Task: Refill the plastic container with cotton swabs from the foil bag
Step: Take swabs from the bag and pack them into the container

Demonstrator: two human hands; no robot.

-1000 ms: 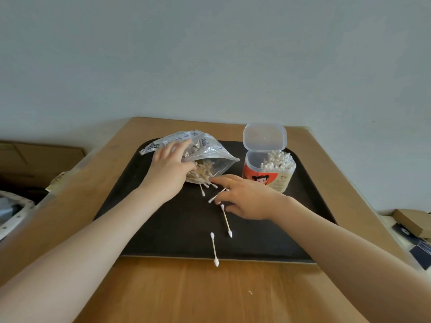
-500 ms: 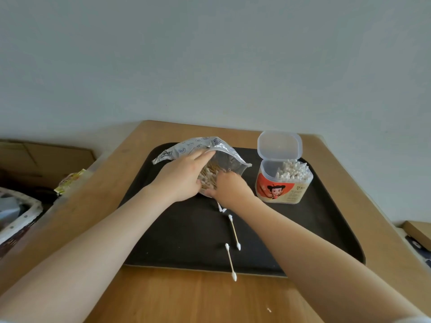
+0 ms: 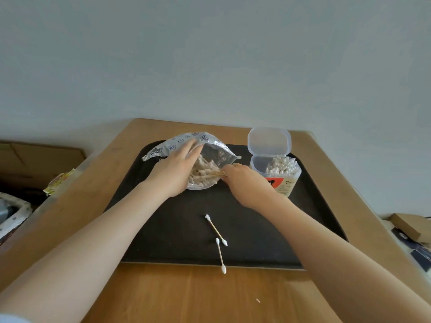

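Left hand (image 3: 173,176) holds foil bag (image 3: 186,141) open, right hand (image 3: 245,183) pinches cotton swabs (image 3: 203,174) at its mouth, plastic container (image 3: 279,173) label unreadable

A black tray (image 3: 163,229) lies on the wooden tabletop (image 3: 186,297). Left of the tabletop sit a brown cardboard box (image 3: 35,164) and a yellow packet (image 3: 59,183); a small cardboard box (image 3: 410,226) lies to the right.

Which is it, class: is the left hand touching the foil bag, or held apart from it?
Touching. The head view shows the left hand lying on the foil bag, its fingers over the open mouth, with no gap between them.
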